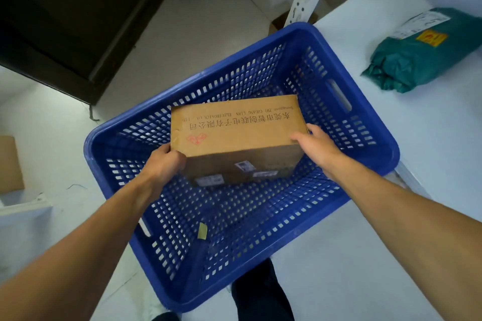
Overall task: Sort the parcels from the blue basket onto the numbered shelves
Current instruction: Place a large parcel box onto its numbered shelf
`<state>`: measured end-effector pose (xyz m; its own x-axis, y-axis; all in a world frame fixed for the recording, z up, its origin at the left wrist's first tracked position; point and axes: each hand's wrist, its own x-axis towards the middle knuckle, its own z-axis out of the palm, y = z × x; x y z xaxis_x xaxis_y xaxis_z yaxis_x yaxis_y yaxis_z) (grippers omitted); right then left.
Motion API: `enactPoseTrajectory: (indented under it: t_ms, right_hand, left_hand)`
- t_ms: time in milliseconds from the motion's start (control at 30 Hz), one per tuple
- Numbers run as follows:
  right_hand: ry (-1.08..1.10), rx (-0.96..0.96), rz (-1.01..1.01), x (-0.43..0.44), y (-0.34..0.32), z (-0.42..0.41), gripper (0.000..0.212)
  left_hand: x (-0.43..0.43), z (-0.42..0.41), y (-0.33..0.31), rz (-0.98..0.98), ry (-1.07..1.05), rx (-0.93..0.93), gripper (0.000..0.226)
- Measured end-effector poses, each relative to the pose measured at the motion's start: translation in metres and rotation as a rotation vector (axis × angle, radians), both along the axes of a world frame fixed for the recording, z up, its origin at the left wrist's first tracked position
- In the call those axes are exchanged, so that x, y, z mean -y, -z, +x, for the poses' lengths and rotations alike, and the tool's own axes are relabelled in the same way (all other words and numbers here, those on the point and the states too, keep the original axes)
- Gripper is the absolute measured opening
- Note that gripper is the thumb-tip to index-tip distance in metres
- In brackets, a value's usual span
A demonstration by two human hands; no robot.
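Left hand and right hand grip the cardboard box ends (fingers curled); slack pressure could drop it into the blue basket.

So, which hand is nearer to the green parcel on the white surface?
Right. The right hand holds the cardboard box at its right end, below-left of the green parcel; the left hand grips its left end, farther away.
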<state>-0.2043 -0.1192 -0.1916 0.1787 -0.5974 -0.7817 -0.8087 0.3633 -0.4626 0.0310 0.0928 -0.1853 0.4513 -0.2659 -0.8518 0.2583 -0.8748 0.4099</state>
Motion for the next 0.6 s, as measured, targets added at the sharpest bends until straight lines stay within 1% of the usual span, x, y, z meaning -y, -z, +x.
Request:
enactPoseTrajectory:
  t_ms: [100, 233, 300, 367, 467, 600]
  right_hand:
    - [0.056, 0.019, -0.041, -0.011, -0.032, -0.003, 0.039]
    - [0.133, 0.071, -0.095, -0.032, -0.083, -0.005, 0.038]
    - [0.163, 0.100, -0.133, -0.043, -0.112, -0.004, 0.043]
    - [0.183, 0.122, -0.176, -0.055, -0.145, -0.003, 0.051]
    - [0.204, 0.162, -0.230, -0.075, -0.201, -0.003, 0.054]
    - [0.262, 0.174, -0.288, -0.115, -0.280, -0.013, 0.053]
  left_hand:
    - [-0.004, 0.004, -0.025, -0.031, 0.054, 0.033, 0.039]
    - [-0.018, 0.014, -0.064, -0.084, 0.098, 0.052, 0.033]
    - [-0.027, 0.019, -0.089, -0.104, 0.109, 0.058, 0.038]
    - [-0.034, 0.028, -0.115, -0.135, 0.120, 0.053, 0.051]
    - [-0.040, 0.035, -0.166, -0.192, 0.113, 0.075, 0.063]
    - [-0.047, 0.030, -0.256, -0.248, 0.100, 0.099, 0.050]
